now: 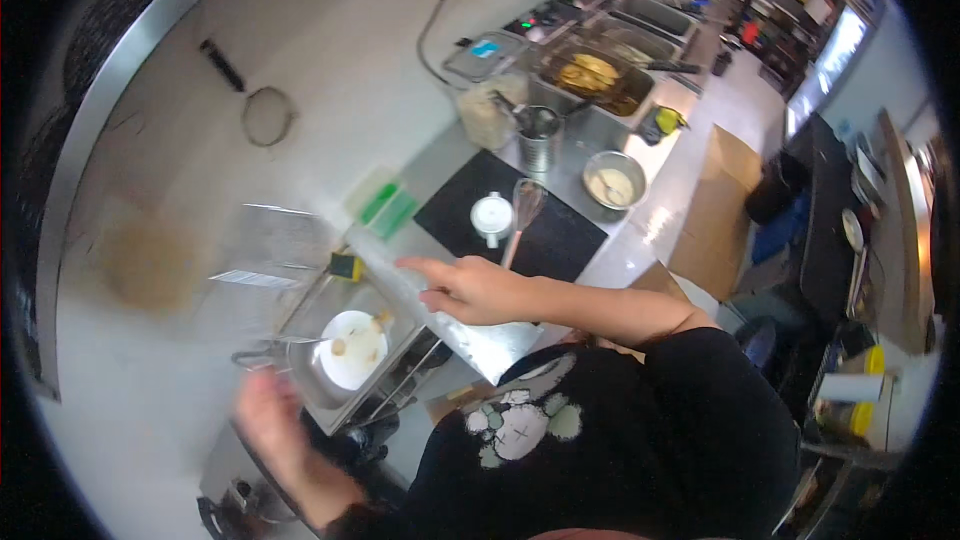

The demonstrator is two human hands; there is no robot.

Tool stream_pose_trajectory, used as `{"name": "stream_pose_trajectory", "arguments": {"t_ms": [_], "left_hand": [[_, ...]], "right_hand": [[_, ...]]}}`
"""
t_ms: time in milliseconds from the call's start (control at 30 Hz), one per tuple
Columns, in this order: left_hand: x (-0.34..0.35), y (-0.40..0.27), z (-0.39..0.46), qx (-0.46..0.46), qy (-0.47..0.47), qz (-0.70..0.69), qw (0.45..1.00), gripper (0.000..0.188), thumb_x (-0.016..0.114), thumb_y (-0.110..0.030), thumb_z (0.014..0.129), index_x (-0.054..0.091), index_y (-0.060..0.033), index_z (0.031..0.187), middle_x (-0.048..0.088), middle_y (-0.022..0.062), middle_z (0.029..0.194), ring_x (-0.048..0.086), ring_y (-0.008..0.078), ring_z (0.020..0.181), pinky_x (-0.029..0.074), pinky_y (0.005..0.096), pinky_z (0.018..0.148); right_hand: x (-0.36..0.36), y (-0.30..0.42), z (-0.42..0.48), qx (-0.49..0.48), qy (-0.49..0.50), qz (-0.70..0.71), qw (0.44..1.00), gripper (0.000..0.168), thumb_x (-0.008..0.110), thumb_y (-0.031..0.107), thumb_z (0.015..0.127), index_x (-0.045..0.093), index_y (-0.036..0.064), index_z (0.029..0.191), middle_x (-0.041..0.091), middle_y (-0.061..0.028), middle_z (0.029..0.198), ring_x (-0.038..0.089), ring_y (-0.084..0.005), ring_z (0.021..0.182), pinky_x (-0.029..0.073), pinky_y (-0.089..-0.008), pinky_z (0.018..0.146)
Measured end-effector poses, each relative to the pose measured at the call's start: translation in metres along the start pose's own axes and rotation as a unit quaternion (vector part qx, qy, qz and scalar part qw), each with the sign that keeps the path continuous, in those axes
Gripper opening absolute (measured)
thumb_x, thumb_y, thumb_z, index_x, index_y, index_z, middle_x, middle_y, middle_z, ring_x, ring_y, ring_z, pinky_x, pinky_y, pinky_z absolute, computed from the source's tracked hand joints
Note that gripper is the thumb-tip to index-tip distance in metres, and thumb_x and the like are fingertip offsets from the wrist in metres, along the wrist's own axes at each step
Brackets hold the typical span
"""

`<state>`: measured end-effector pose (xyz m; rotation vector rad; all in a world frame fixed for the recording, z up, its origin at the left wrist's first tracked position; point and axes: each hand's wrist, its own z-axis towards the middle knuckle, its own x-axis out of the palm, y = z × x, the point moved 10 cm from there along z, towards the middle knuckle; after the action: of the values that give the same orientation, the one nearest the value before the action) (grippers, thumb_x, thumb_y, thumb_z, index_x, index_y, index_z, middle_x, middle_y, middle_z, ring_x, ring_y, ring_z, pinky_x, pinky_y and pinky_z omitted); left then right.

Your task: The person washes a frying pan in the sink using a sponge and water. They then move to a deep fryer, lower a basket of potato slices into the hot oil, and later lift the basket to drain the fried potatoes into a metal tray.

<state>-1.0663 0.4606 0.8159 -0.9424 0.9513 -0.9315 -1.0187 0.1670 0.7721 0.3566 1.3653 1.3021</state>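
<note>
My left hand [271,416] is motion-blurred just left of a small metal sink [330,420], near a looped metal handle [251,357]; whether it grips anything cannot be told. In the sink lies a round white plate [352,352] with brownish food bits. My right hand [472,289] hovers over the steel counter, its index finger extended, holding nothing visible. A yellow and dark sponge [347,267] sits at the sink's far corner. Beyond my right hand, a white lidded container with a handle [492,216] and a wire whisk [526,204] rest on a black mat [581,234].
A metal bowl with pale contents and a spoon [615,180] stands right of the mat. Behind are a metal utensil canister [538,139] and a food pan with yellowish pieces [589,75]. Green items [386,208] lie left of the mat. A ring-shaped strainer [268,116] hangs on the wall.
</note>
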Motion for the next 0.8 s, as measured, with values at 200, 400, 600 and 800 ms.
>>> {"name": "stream_pose_trajectory", "arguments": {"t_ms": [200,400,600,800], "left_hand": [[0.264,0.081,-0.073,-0.280,0.178,-0.193,0.923,0.030,0.048,-0.030,0.093,0.048,-0.0104,0.070,0.041,-0.0026,0.058,0.029,0.0045,0.042,0.022,0.0194,0.037],[0.367,0.086,-0.100,-0.297,0.279,-0.170,0.897,0.039,0.043,-0.034,0.095,0.046,-0.0086,0.065,0.039,-0.0039,0.054,0.032,0.0051,0.041,0.024,0.0201,0.038],[0.461,0.043,-0.108,-0.242,0.179,-0.124,0.946,0.045,0.046,-0.038,0.094,0.046,-0.0071,0.062,0.036,-0.0028,0.049,0.029,0.0044,0.037,0.021,0.0203,0.035],[0.531,0.025,-0.124,-0.266,0.120,-0.113,0.950,0.045,0.047,-0.039,0.093,0.047,-0.0069,0.062,0.037,-0.0027,0.049,0.032,0.0047,0.037,0.023,0.0201,0.035]], "right_hand": [[-0.120,-0.097,-0.106,0.136,-0.144,-0.171,0.965,0.048,0.057,0.011,0.083,0.039,0.007,0.128,0.061,-0.0121,0.068,0.062,-0.0318,0.063,0.049,-0.0396,0.058],[-0.357,-0.119,-0.210,0.069,-0.401,-0.335,0.850,0.032,0.060,0.013,0.081,0.055,0.001,0.111,0.061,-0.0180,0.098,0.059,-0.0326,0.092,0.047,-0.0373,0.080],[-0.593,-0.318,-0.270,0.433,-0.309,-0.297,0.793,0.049,0.048,0.042,0.089,0.061,-0.004,0.104,0.054,-0.0276,0.114,0.056,-0.0358,0.102,0.046,-0.0415,0.085],[-0.521,-0.417,-0.212,0.478,-0.075,0.289,0.826,0.061,0.059,0.039,0.085,0.041,-0.006,0.122,0.059,-0.0248,0.107,0.064,-0.0326,0.085,0.056,-0.0385,0.070]]}}
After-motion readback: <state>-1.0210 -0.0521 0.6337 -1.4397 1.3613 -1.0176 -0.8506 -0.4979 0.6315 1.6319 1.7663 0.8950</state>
